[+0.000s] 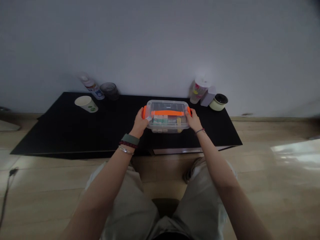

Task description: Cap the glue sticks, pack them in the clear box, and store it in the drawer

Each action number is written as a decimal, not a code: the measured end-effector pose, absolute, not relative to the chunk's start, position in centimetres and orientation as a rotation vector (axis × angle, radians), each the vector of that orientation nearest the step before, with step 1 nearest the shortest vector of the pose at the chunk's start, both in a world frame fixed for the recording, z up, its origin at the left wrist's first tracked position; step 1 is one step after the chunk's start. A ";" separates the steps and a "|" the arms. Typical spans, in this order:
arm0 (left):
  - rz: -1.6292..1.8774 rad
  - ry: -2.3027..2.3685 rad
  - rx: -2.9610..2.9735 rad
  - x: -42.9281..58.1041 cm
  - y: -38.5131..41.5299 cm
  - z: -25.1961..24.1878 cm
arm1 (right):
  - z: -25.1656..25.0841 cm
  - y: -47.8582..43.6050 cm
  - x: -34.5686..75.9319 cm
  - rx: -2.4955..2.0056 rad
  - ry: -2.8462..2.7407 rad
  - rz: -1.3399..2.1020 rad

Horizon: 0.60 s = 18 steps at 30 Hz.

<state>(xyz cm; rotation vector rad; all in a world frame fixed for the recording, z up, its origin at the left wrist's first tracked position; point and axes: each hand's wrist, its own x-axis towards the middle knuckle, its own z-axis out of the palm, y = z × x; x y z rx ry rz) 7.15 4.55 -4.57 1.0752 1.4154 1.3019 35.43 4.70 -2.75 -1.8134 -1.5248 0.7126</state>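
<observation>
Okay, a black bench (62, 133) goes across the middle of the frame, with a pale wall behind it. On the left part lies a paper cup (86, 104) with green spots, tipped on its side. Just behind it, a white bottle (91, 87) leans near a dark round cup (110, 91). Next comes the left hand (141, 123), with a green band, a dark beaded band and a thin silver chain on its wrist. Its grip is closed on the left orange handle (144, 112) of a clear plastic box (167, 124). The box is near the middle of the bench, with small packs showing inside. The right hand (193, 120) has its grip closed on the right orange handle (189, 111). Further right, by the wall, stand a clear cup (197, 91), a pale purple box (208, 96) and a cream jar (218, 102) with a black lid.
</observation>
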 end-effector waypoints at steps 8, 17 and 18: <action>1.281 1.422 1.110 7.7 4.3 -4.2 | -2.3 4.6 35.2 -1.853 -1.558 0.711; 1.253 1.477 1.157 7.5 4.8 -4.6 | -2.7 4.6 35.4 -1.820 -1.556 0.687; 1.263 1.468 1.198 7.4 4.9 -4.9 | -2.7 4.6 35.4 -1.819 -1.561 0.688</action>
